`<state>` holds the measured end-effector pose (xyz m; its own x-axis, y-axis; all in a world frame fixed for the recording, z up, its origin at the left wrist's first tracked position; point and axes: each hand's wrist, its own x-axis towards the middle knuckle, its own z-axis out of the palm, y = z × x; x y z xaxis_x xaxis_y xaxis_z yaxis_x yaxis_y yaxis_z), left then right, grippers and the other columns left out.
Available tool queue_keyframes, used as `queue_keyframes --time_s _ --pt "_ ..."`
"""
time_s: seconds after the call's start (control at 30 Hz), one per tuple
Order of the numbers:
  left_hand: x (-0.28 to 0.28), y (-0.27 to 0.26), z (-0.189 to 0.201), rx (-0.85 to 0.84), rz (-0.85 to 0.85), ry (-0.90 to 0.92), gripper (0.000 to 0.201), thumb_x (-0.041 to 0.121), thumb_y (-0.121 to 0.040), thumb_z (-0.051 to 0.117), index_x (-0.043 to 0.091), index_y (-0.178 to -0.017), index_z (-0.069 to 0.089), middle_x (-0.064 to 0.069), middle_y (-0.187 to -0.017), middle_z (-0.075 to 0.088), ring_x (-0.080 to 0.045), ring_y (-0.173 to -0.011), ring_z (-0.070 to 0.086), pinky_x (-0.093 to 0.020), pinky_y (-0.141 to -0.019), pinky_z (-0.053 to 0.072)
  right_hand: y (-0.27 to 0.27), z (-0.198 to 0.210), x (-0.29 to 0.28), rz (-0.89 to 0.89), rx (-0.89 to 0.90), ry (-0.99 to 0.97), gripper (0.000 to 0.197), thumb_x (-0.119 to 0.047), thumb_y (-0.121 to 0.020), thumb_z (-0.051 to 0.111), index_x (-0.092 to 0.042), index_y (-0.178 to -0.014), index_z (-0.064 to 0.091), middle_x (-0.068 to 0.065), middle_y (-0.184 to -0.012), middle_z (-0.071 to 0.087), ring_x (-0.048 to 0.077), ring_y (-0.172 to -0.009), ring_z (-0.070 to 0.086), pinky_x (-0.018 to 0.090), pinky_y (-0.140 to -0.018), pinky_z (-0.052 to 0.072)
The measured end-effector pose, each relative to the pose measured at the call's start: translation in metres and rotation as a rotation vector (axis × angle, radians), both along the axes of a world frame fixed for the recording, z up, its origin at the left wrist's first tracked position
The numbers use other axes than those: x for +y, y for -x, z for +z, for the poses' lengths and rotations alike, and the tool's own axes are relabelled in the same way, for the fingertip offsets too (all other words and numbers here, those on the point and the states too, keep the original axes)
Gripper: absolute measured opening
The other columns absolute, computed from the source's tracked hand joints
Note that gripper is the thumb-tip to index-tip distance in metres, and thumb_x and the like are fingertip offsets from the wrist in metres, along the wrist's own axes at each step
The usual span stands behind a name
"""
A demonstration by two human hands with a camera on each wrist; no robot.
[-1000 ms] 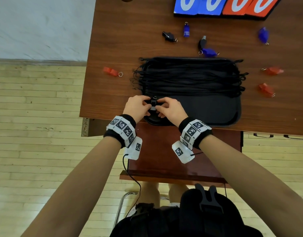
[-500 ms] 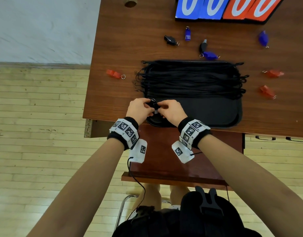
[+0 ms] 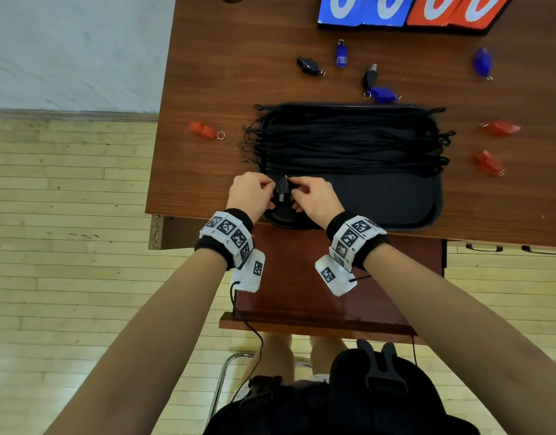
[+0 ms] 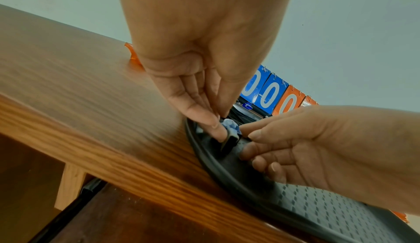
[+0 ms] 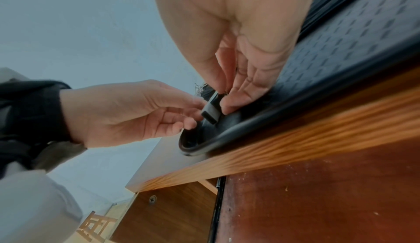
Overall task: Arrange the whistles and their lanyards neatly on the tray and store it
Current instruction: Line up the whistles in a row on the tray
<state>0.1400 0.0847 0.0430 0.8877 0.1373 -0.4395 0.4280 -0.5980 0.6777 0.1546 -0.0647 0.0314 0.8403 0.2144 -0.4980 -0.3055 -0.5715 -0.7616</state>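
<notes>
A black tray (image 3: 396, 211) lies on the wooden desk (image 3: 207, 73), with a bundle of black lanyards (image 3: 348, 142) across its far half. Over the tray's near left corner both hands pinch one small black whistle (image 3: 282, 191) (image 4: 231, 140) (image 5: 211, 112). My left hand (image 3: 251, 191) holds it from the left, my right hand (image 3: 314, 196) from the right. Loose whistles lie around the tray: a red one (image 3: 204, 129) at the left, two red ones (image 3: 499, 128) (image 3: 489, 163) at the right, and blue ones (image 3: 342, 54) and black ones (image 3: 309, 65) behind it.
A blue and red score flip board (image 3: 405, 11) stands at the desk's far edge. A lower reddish shelf (image 3: 317, 293) juts out under the desk's front edge, just below my wrists. The wooden floor (image 3: 66, 246) lies to the left.
The whistle between my fingers has turned, with its narrow end now pointing toward me. Both hands stay over the tray's near left corner.
</notes>
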Motion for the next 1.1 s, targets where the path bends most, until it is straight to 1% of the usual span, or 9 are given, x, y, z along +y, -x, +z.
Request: queue_keyframes --time_s 0.17,0.33,0.43,0.57,0.67,0.8,0.93,1.03,1.1 --pt "0.000 -0.001 0.000 0.014 -0.049 -0.002 0.012 0.020 -0.089 0.061 0.014 -0.094 0.070 0.001 -0.071 0.068 -0.011 -0.059 0.068 -0.035 -0.072 0.059 -0.001 -0.001 -0.001 0.027 0.012 0.003 0.036 -0.008 -0.094 0.047 -0.009 -0.129 0.058 0.006 -0.083 0.065 0.006 -0.062 0.060 0.016 -0.065 0.053" --pt "0.000 -0.002 -0.003 0.024 -0.028 -0.011 0.020 0.019 -0.088 0.062 0.010 -0.105 0.066 0.003 -0.067 0.065 -0.012 -0.060 0.068 -0.034 -0.073 0.059 0.000 0.001 0.001 0.051 0.014 0.000 0.036 -0.008 -0.095 0.047 -0.011 -0.130 0.057 0.003 -0.082 0.064 0.004 -0.062 0.059 0.010 -0.061 0.049" --pt "0.001 -0.002 -0.002 0.026 -0.035 -0.015 0.020 0.019 -0.089 0.061 0.009 -0.106 0.066 0.002 -0.068 0.065 -0.012 -0.060 0.068 -0.034 -0.074 0.058 0.001 0.001 0.001 0.035 0.006 0.001 0.037 -0.007 -0.094 0.047 -0.010 -0.130 0.056 0.006 -0.083 0.065 0.006 -0.062 0.060 0.013 -0.063 0.050" --pt "0.001 -0.003 -0.002 0.039 -0.040 -0.009 0.020 0.019 -0.089 0.060 0.011 -0.107 0.067 0.001 -0.070 0.067 -0.013 -0.062 0.069 -0.036 -0.075 0.058 0.002 0.002 0.001 0.040 0.016 -0.013 0.036 -0.007 -0.094 0.048 -0.009 -0.128 0.058 0.009 -0.086 0.069 0.008 -0.065 0.063 0.021 -0.072 0.055" --pt "0.001 -0.004 -0.002 0.045 -0.039 -0.006 0.021 0.019 -0.089 0.060 0.012 -0.107 0.068 0.000 -0.072 0.069 -0.012 -0.062 0.069 -0.036 -0.076 0.058 0.002 0.002 0.002 0.034 0.024 -0.029 0.035 -0.006 -0.093 0.049 -0.009 -0.126 0.059 0.008 -0.086 0.069 0.008 -0.065 0.064 0.021 -0.074 0.057" --pt "0.001 -0.002 0.001 0.042 -0.047 -0.001 0.020 0.018 -0.089 0.059 0.013 -0.106 0.068 -0.003 -0.076 0.071 -0.014 -0.064 0.070 -0.037 -0.077 0.058 0.004 0.005 0.003 0.022 0.037 -0.029 0.036 -0.006 -0.093 0.049 -0.007 -0.128 0.058 0.011 -0.086 0.070 0.011 -0.065 0.065 0.025 -0.076 0.057" --pt "0.004 -0.005 0.011 0.031 -0.072 -0.056 0.021 0.021 -0.090 0.057 0.013 -0.107 0.068 -0.003 -0.077 0.071 -0.015 -0.065 0.069 -0.036 -0.078 0.057 0.000 0.014 0.000 -0.017 0.033 -0.013 0.038 -0.007 -0.093 0.050 -0.004 -0.131 0.054 0.017 -0.095 0.071 0.020 -0.072 0.067 0.026 -0.077 0.057" --pt "0.008 -0.020 0.023 -0.024 -0.083 -0.108 0.022 0.027 -0.089 0.057 0.018 -0.106 0.068 -0.002 -0.083 0.072 -0.017 -0.074 0.069 -0.037 -0.082 0.055 -0.011 0.027 -0.006 -0.021 0.015 -0.002 0.037 -0.009 -0.093 0.051 -0.004 -0.130 0.055 0.014 -0.095 0.070 0.019 -0.072 0.066 0.026 -0.077 0.057" --pt "0.007 -0.038 0.034 -0.061 -0.089 -0.119 0.022 0.029 -0.088 0.057 0.021 -0.107 0.067 -0.001 -0.090 0.071 -0.020 -0.081 0.069 -0.038 -0.083 0.054 -0.025 0.039 -0.010 -0.031 -0.021 0.002 0.035 -0.010 -0.093 0.051 -0.005 -0.127 0.057 0.011 -0.093 0.069 0.016 -0.069 0.064 0.020 -0.071 0.056"
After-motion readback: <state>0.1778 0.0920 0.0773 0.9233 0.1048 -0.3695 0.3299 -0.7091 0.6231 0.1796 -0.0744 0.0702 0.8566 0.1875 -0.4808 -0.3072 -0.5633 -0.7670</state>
